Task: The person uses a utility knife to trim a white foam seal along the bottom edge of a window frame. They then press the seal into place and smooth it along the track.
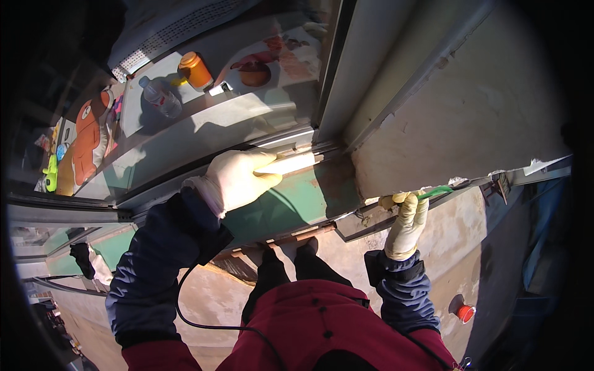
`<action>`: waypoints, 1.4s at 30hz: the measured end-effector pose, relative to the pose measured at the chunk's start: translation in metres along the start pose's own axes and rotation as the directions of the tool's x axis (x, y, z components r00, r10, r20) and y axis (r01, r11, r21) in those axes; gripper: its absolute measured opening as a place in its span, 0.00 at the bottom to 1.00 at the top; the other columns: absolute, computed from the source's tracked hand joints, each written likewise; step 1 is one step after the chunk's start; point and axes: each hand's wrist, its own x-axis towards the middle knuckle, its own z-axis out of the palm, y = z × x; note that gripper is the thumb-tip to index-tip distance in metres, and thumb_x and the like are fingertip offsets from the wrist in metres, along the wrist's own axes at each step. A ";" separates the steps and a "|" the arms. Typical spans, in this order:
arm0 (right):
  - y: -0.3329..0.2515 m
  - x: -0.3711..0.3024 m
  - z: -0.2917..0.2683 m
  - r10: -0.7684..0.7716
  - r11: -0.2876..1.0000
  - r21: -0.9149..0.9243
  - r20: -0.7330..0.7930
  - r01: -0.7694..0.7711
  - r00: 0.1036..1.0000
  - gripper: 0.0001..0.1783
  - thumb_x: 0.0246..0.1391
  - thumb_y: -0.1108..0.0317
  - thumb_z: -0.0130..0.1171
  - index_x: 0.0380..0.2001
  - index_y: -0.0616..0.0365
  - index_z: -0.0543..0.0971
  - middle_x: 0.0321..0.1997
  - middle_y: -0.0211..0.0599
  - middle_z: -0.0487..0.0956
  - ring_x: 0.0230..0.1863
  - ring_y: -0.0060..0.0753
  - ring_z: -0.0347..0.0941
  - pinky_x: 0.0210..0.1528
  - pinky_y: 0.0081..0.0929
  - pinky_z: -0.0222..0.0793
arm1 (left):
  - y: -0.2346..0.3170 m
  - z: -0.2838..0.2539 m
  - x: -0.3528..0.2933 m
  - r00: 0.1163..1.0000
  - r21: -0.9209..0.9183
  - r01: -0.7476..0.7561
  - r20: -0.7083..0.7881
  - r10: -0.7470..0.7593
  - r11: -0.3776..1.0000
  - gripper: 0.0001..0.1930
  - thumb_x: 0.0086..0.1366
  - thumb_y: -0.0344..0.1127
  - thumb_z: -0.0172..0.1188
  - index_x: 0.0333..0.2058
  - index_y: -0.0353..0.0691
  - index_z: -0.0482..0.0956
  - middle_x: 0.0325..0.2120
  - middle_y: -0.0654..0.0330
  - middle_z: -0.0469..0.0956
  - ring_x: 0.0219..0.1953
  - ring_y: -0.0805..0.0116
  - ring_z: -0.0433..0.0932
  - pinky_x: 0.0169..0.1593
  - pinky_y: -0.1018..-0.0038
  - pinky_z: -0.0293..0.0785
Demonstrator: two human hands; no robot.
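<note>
My left hand (238, 180), in a pale cream glove, reaches to the bottom corner of the window frame. Its thumb and fingers pinch a bright white oblong piece (291, 163), washed out by sunlight, lying along the window track (216, 166). Below it runs a green-painted sill (272, 207). My right hand (406, 226), in a similar glove, is raised at the lower edge of the pale wall panel (458, 117). Its fingers close round a slim green thing (437, 192) with a dark end; its kind is unclear, and the wall edge adjoins it.
Behind the glass are a clear plastic bottle (159, 98), an orange jar (195, 70) and an orange plush toy (90, 139). A rusty pipe (303, 235) runs below the sill near my feet. A red-orange container (465, 313) stands lower right. A black cable (204, 326) crosses by my waist.
</note>
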 end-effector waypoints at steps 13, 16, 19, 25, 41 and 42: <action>0.002 0.000 -0.002 -0.001 1.000 0.007 -0.012 0.001 1.000 0.13 0.74 0.57 0.57 0.46 0.56 0.78 0.38 0.29 0.81 0.36 0.28 0.77 0.43 0.28 0.74 | -0.023 0.031 -0.019 0.968 0.053 -0.180 -0.169 0.187 0.982 0.26 0.62 0.40 0.76 0.57 0.38 0.84 0.44 0.46 0.87 0.42 0.60 0.89 0.49 0.71 0.83; 0.001 -0.002 -0.003 0.031 0.999 -0.021 -0.035 -0.031 0.999 0.13 0.74 0.56 0.59 0.46 0.56 0.78 0.38 0.28 0.81 0.37 0.27 0.77 0.44 0.28 0.74 | -0.027 0.035 -0.018 0.945 0.085 -0.238 -0.208 0.251 0.967 0.26 0.62 0.39 0.75 0.58 0.38 0.83 0.45 0.47 0.87 0.43 0.60 0.89 0.50 0.71 0.83; 0.000 -0.002 -0.002 0.034 0.999 0.007 -0.030 -0.034 0.999 0.13 0.73 0.56 0.59 0.45 0.55 0.78 0.38 0.28 0.81 0.38 0.27 0.77 0.44 0.28 0.74 | -0.028 0.038 -0.017 0.939 0.087 -0.223 -0.250 0.237 0.971 0.23 0.60 0.46 0.76 0.51 0.42 0.87 0.45 0.55 0.88 0.42 0.56 0.88 0.46 0.68 0.85; 0.000 -0.001 0.000 0.009 1.000 0.020 -0.005 -0.009 1.000 0.15 0.74 0.53 0.58 0.44 0.55 0.78 0.36 0.30 0.81 0.36 0.29 0.77 0.43 0.30 0.74 | -0.024 0.033 -0.024 0.947 0.100 -0.226 -0.211 0.242 0.969 0.26 0.62 0.37 0.75 0.58 0.39 0.83 0.45 0.49 0.87 0.43 0.58 0.89 0.49 0.70 0.83; -0.007 -0.001 0.005 0.025 1.000 0.010 -0.025 -0.024 0.999 0.14 0.74 0.56 0.58 0.41 0.55 0.79 0.33 0.31 0.81 0.34 0.27 0.76 0.41 0.26 0.72 | -0.016 0.022 -0.049 0.933 0.250 -0.252 -0.194 0.303 0.935 0.28 0.59 0.35 0.75 0.60 0.44 0.83 0.35 0.55 0.85 0.34 0.58 0.85 0.41 0.67 0.81; -0.006 -0.002 0.004 0.028 0.999 0.021 -0.018 -0.027 0.999 0.14 0.74 0.56 0.58 0.41 0.55 0.79 0.34 0.31 0.81 0.34 0.27 0.77 0.42 0.26 0.73 | -0.010 0.023 -0.052 0.926 0.322 -0.246 -0.199 0.320 0.914 0.28 0.60 0.36 0.75 0.60 0.46 0.83 0.32 0.56 0.84 0.32 0.59 0.83 0.38 0.66 0.80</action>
